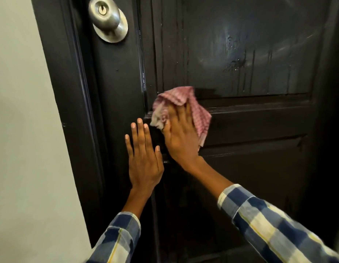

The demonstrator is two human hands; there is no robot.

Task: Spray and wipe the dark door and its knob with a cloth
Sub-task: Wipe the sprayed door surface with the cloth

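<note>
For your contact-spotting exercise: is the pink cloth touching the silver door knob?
Apart. The head view shows the cloth under the right hand at mid-door, with bare dark door between it and the knob.

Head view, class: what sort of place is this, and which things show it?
Probably a room doorway in a home: a dark panelled door with a keyed metal knob, set beside a plain pale wall.

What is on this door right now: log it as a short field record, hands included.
door: dark panelled door, wet streaks on upper panel
knob: silver keyed knob, upper left, untouched
cloth: pink checked cloth, on the panel ledge
right hand: right hand presses cloth flat against door
left hand: left hand flat on door, fingers straight
</note>
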